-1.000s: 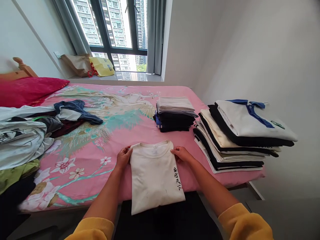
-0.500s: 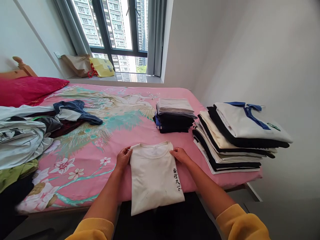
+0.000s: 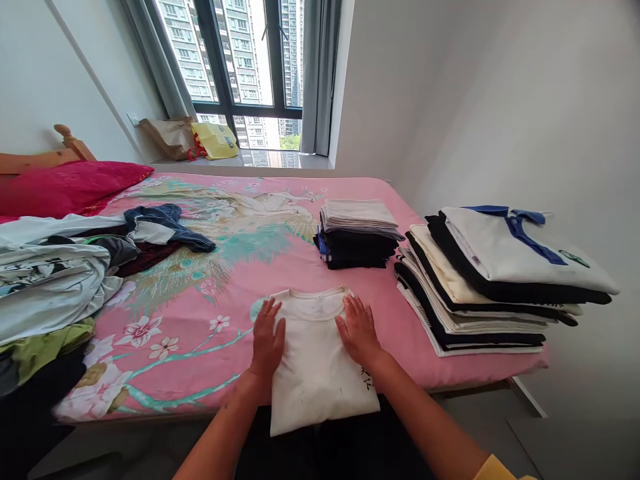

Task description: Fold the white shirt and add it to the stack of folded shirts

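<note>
**Open hands on a folded cream T-shirt** (image 3: 313, 363)

The shirt lies nearest us, its lower edge reaching past the front of the bed (image 3: 215, 367). Our left hand (image 3: 268, 339) and right hand (image 3: 359, 331) rest along its sides, fingers loosely spread, pinching nothing. To smooth it well, we should probably stroke lightly outward, keeping the sides square. Farthest off, a brown paper bag (image 3: 173, 139) and a yellow bag (image 3: 218, 141) sit on the windowsill (image 3: 315, 161); we cannot see what either holds.

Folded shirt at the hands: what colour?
Off-white shirt, with black characters near one side edge. Shows best in the head view, the only one.
</note>
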Action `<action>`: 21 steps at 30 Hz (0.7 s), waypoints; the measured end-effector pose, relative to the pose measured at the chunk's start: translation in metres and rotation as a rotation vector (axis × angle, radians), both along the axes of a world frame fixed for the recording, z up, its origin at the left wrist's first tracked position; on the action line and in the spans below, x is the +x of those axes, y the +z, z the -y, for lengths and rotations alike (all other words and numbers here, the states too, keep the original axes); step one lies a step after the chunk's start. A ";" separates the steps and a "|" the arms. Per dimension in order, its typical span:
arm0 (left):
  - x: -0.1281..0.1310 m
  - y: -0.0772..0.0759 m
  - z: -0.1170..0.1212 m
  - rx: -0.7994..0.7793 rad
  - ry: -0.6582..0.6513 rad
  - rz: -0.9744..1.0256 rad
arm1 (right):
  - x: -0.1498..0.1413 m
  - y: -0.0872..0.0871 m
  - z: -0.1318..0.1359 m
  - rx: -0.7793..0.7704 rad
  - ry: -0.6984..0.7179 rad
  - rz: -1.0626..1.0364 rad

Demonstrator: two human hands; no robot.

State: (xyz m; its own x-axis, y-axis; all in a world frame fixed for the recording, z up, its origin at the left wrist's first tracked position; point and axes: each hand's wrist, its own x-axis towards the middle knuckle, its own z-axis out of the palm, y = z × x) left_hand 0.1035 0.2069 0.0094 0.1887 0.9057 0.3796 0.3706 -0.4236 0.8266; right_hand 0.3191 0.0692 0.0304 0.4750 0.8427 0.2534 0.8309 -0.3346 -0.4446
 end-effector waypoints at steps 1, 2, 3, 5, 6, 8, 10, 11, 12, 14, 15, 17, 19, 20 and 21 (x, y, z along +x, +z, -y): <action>0.001 -0.001 0.014 0.121 -0.097 -0.150 | -0.007 -0.005 0.000 -0.070 0.026 0.022; 0.002 -0.003 0.025 0.218 -0.191 -0.310 | -0.011 -0.011 -0.001 -0.147 0.049 0.027; 0.003 -0.007 0.035 0.277 -0.263 -0.456 | -0.013 -0.017 -0.003 -0.217 0.068 0.021; 0.004 -0.016 0.045 0.292 -0.298 -0.652 | -0.011 -0.028 -0.007 -0.302 0.087 0.001; 0.004 -0.020 0.046 0.273 -0.274 -0.701 | -0.007 -0.032 -0.010 -0.314 0.084 -0.006; 0.005 -0.026 0.044 0.222 -0.209 -0.738 | 0.001 -0.037 -0.014 -0.281 0.051 -0.014; 0.006 -0.027 0.041 0.167 -0.137 -0.718 | 0.008 -0.039 -0.017 -0.194 -0.004 -0.027; 0.006 -0.025 0.041 0.135 -0.105 -0.694 | 0.010 -0.040 -0.016 -0.140 -0.036 -0.039; 0.005 -0.023 0.042 0.100 -0.077 -0.662 | 0.011 -0.040 -0.013 -0.087 -0.069 -0.057; 0.000 -0.018 0.048 0.032 -0.037 -0.583 | 0.012 -0.040 -0.003 0.010 -0.134 -0.105; -0.004 -0.016 0.052 0.006 -0.024 -0.536 | 0.012 -0.041 0.004 0.048 -0.160 -0.135; -0.014 -0.011 0.061 -0.051 -0.007 -0.427 | 0.011 -0.042 0.021 0.101 -0.186 -0.214; -0.024 -0.006 0.066 -0.173 -0.011 -0.311 | 0.010 -0.041 0.036 0.117 -0.179 -0.333; -0.027 -0.003 0.066 -0.261 -0.027 -0.259 | 0.011 -0.040 0.041 0.108 -0.172 -0.411; -0.029 0.000 0.065 -0.350 -0.044 -0.219 | 0.011 -0.037 0.044 0.088 -0.174 -0.506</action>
